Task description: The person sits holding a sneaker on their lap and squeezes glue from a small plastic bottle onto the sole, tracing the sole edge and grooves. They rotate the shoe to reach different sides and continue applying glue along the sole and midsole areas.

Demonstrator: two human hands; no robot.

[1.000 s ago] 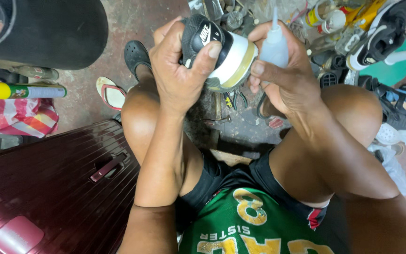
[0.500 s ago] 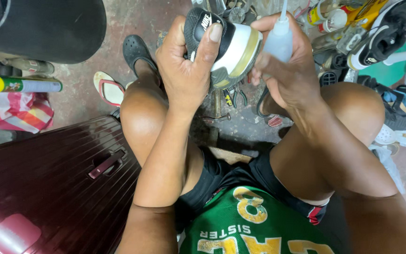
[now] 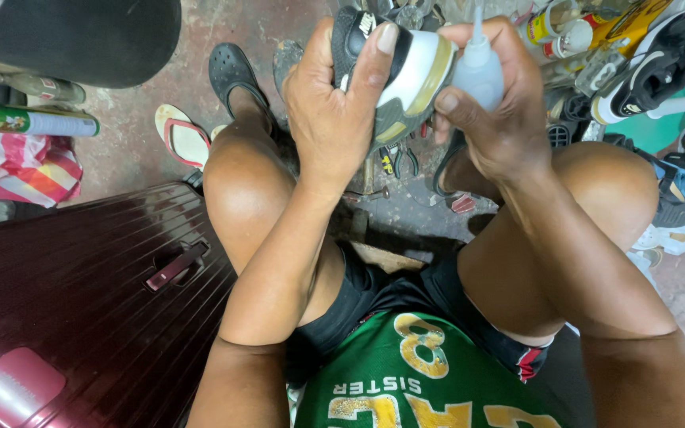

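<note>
Above the knees, hands grip sneaker (image 3: 406, 79) and glue bottle (image 3: 477, 71).

Shoe-repair workshop: tools (image 3: 396, 158), shoes (image 3: 653, 65).

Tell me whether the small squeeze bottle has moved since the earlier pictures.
Cannot tell. The squeeze bottle sits no differently in the right hand, beside the shoe; the floor clutter shifts alike, so the camera moved.

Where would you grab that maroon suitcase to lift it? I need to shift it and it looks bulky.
Take the maroon suitcase by its recessed carry handle, coming down from above. The case lies flat with that ribbed face up, so the handle sits exposed near the person's left knee. Slip the fingers under the bar; the smooth shell offers no other hold.
</note>
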